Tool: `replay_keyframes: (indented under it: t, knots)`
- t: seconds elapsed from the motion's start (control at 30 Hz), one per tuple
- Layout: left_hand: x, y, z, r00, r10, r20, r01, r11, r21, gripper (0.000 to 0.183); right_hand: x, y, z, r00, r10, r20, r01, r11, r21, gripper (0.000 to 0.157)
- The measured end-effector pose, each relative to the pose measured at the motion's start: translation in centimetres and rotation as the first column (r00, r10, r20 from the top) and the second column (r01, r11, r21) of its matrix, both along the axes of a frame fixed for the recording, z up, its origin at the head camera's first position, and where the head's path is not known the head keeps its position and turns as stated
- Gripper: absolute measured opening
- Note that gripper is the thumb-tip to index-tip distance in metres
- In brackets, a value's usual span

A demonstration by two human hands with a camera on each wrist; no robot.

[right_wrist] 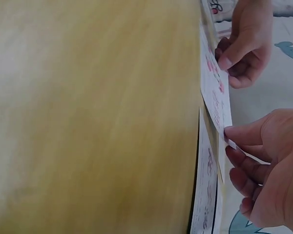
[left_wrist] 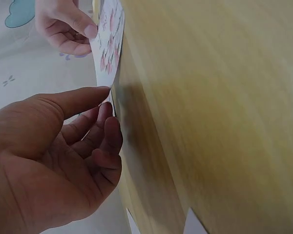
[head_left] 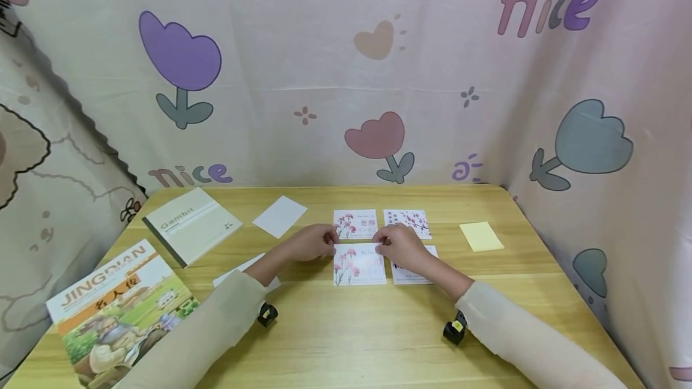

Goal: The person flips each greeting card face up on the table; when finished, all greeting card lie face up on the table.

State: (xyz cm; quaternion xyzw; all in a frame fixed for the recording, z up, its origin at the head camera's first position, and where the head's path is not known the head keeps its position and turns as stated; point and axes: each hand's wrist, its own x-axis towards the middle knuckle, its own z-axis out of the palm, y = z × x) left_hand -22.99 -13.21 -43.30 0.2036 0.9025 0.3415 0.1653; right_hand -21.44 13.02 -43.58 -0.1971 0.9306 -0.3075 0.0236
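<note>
1. A patterned curtain (head_left: pixel 292 29) spans the upper frame.
2. Below it, your wooden table (head_left: pixel 346 341) fills the lower frame.
3. Your left hand (head_left: pixel 312 242) and right hand (head_left: pixel 404 248) pinch the upper corners of the flowered card (head_left: pixel 357 269).
4. It sits between them, just below frame centre, long axis left-to-right, its flower print at left.

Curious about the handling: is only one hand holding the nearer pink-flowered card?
No, the left hand pinches the pink-flowered card at one end and the right hand at the other.
</note>
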Motion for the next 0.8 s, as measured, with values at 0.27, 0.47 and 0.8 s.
replay_keyframes:
  t: [0.27, 0.47, 0.8]
  knots:
    - [-0.4, 0.2, -0.3, 0.998, -0.057, -0.027, 0.056, 0.998, -0.038, 0.007, -0.2, 0.0, -0.4, 0.998, 0.027, -0.054, -0.024, 0.998, 0.054, 0.01]
    - [-0.4, 0.2, 0.1, 0.998, -0.051, -0.032, 0.05, 0.997, -0.057, 0.007, -0.4, -0.1, -0.8, 0.993, 0.036, -0.109, -0.026, 0.995, 0.093, 0.01]
    - [-0.4, -1.7, 1.4, 1.0, 0.025, -0.009, -0.025, 1.0, -0.014, 0.021, -1.1, -0.4, -0.5, 0.996, 0.007, -0.092, -0.006, 1.0, 0.014, 0.014]
